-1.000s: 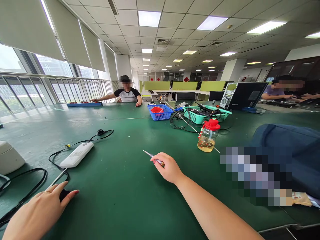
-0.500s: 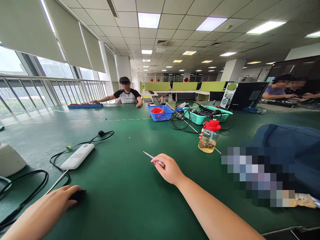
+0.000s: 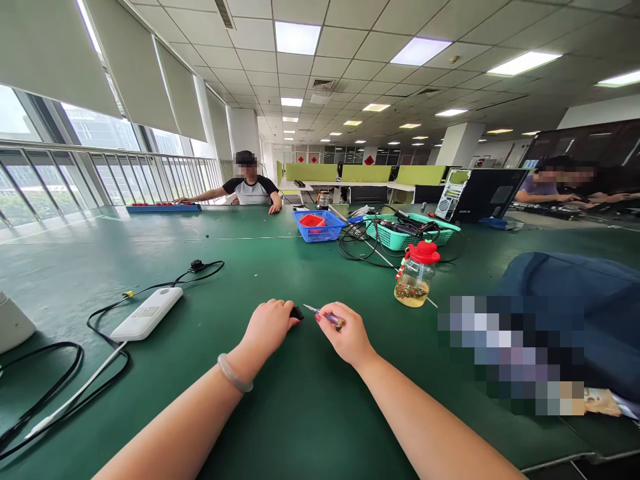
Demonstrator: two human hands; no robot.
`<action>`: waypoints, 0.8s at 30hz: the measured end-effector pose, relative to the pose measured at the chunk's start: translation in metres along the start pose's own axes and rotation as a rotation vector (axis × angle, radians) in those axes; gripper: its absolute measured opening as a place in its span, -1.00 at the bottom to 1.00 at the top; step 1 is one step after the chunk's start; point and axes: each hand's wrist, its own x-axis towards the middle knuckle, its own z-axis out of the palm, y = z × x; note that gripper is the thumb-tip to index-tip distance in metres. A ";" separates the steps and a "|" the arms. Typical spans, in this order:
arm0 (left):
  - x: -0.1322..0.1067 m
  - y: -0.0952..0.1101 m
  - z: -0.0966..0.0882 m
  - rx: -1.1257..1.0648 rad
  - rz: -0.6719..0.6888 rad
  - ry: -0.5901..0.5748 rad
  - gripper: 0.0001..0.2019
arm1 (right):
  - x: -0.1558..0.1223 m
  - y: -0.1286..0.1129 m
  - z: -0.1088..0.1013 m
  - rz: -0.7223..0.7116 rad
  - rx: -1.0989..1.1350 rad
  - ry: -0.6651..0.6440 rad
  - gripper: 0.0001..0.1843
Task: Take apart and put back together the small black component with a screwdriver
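My left hand (image 3: 269, 326) is curled over a small black object (image 3: 297, 313) on the green table (image 3: 280, 407), holding it down at its fingertips. My right hand (image 3: 347, 335) pinches a thin screwdriver (image 3: 325, 315) whose metal tip points left toward the black object, a little short of it. Both hands sit close together in the middle of the view. A pale bangle (image 3: 233, 374) circles my left wrist.
A white power strip (image 3: 147, 313) with black cables lies to the left. A jar with a red lid (image 3: 417, 273) stands to the right, a blue basket (image 3: 320, 225) and green basket (image 3: 407, 231) behind it. A dark blue bag (image 3: 575, 293) lies at right. People sit at the far side.
My left hand has carried the small black object from the near left of the table to the middle, beside my right hand. The screwdriver tip now points at it.
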 end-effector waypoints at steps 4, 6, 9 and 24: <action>0.000 -0.009 0.017 -0.215 0.021 0.045 -0.67 | -0.001 -0.005 -0.003 -0.034 0.007 0.031 -0.66; -0.002 -0.016 0.023 -0.365 0.018 0.042 -0.64 | -0.002 -0.009 -0.003 -0.048 0.021 0.021 -0.68; -0.002 -0.023 0.029 -0.506 -0.023 0.039 -0.65 | -0.003 -0.013 -0.001 -0.095 0.018 -0.029 -0.76; -0.001 -0.020 0.032 -0.557 -0.080 0.067 -0.70 | -0.007 -0.021 0.007 -0.437 -0.367 -0.266 -0.83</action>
